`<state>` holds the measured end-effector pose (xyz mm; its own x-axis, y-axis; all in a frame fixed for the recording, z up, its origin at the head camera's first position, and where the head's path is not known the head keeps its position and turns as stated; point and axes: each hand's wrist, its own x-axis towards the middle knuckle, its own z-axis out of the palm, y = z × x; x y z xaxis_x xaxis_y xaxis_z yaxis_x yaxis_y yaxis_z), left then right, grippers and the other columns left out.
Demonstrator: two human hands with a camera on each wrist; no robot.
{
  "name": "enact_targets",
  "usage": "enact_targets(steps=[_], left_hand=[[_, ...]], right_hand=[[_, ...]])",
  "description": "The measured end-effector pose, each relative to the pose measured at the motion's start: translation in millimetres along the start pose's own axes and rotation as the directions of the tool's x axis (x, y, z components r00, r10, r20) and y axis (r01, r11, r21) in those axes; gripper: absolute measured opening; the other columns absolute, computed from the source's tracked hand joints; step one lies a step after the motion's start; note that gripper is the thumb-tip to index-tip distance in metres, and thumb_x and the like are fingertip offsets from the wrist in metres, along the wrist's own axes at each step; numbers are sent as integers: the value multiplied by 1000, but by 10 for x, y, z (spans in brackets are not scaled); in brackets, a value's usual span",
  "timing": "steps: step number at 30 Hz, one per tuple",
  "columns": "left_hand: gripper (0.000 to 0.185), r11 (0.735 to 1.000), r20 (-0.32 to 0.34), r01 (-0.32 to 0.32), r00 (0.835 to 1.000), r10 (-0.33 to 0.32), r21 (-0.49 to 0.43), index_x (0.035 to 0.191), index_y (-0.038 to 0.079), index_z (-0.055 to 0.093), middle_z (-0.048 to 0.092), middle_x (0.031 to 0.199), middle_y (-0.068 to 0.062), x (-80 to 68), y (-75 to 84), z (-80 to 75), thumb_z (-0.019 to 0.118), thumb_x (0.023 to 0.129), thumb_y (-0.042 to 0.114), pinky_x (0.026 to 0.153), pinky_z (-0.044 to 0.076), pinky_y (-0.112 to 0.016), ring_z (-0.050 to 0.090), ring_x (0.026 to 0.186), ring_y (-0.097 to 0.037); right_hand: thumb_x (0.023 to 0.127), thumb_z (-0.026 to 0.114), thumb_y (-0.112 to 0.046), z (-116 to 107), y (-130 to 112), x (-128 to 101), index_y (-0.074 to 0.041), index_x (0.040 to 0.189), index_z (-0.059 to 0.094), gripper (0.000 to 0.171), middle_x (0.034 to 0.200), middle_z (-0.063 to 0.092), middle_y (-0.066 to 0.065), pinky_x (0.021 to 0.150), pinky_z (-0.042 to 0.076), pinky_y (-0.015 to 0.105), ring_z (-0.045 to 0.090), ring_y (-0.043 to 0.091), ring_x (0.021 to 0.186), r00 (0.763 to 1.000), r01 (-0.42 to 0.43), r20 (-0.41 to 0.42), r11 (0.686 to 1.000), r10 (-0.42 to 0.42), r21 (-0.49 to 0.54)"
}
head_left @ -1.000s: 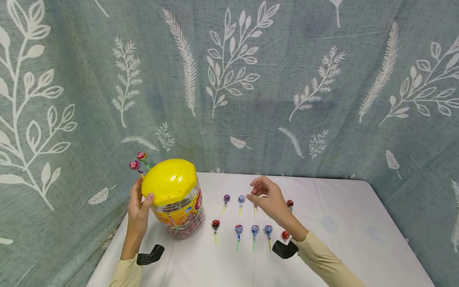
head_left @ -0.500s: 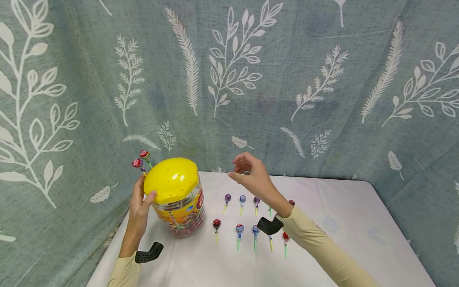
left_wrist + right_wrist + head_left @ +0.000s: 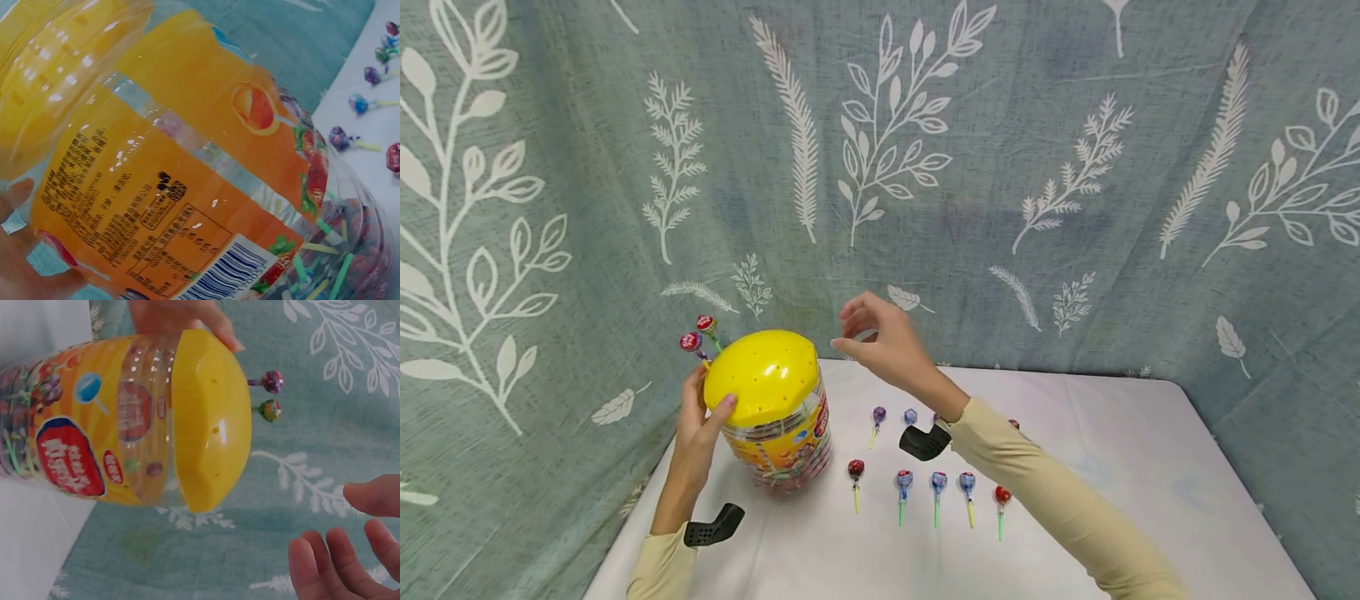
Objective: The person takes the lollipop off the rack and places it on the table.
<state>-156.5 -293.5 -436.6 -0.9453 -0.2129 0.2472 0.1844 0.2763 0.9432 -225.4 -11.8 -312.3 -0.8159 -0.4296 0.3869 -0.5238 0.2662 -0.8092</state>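
Note:
A clear plastic candy jar (image 3: 782,446) with an orange and yellow label stands at the left of the table, full of lollipops in its lower part. My left hand (image 3: 694,433) holds it near the top, thumb on the yellow lid (image 3: 763,375). Two lollipops, one red and purple (image 3: 690,342) and one red and green (image 3: 706,323), stick up from the lid's far side. My right hand (image 3: 883,337) hovers in the air right of the jar. Its fingers are loosely bent, and the right wrist view shows nothing between thumb and fingers (image 3: 340,556).
Loose lollipops lie in two rows on the white-covered table (image 3: 820,550). In the front row are a dark red one (image 3: 856,471), several blue ones and a red one (image 3: 1002,496). My right forearm hides part of the back row. A leaf-patterned curtain (image 3: 940,217) hangs behind.
My right hand has moved left and up, from above the back row of lollipops toward the jar. The left hand keeps its hold; the view has shifted slightly.

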Motion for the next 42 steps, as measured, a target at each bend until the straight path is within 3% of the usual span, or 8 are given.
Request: enact_targets(steps=[5,14,21,35,42], left_hand=[[72,1000,-12,5,1000,-5,5,151,24,12,20,153,-1,-13,-26,-2,55,92,27,110,21,-52,25,137,-23],[69,998,-37,-27,999,25,-64,150,24,16,22,151,1,-29,-56,17,53,91,23,110,22,-49,28,134,-20],[68,996,-67,-26,998,21,-85,150,27,16,23,150,3,-51,-75,50,52,92,25,111,22,-49,29,133,-20],[66,995,-78,-26,997,18,-98,149,30,18,28,148,3,-23,-107,67,51,92,27,109,27,-42,34,128,-16],[65,994,-72,-21,997,13,-107,149,30,18,26,149,4,-29,-118,64,50,92,26,102,33,-20,34,129,-16]], right_hand=[[84,71,-14,122,-69,122,-11,106,57,27,98,64,8,74,50,26,61,13,88,999,13,37,1000,-13,3],[83,72,-14,360,-181,346,-13,107,56,29,100,62,0,74,50,22,61,15,92,996,34,84,999,-35,13],[82,73,-14,572,-227,523,-11,109,57,32,101,62,5,72,50,17,62,17,91,992,54,112,998,-57,28],[83,72,-10,960,-284,781,-12,109,55,31,97,59,1,71,48,14,60,8,84,985,59,160,997,-67,55],[81,73,-11,1159,-297,892,-12,111,54,35,97,58,2,66,46,12,58,5,80,983,19,184,999,-12,-37]])
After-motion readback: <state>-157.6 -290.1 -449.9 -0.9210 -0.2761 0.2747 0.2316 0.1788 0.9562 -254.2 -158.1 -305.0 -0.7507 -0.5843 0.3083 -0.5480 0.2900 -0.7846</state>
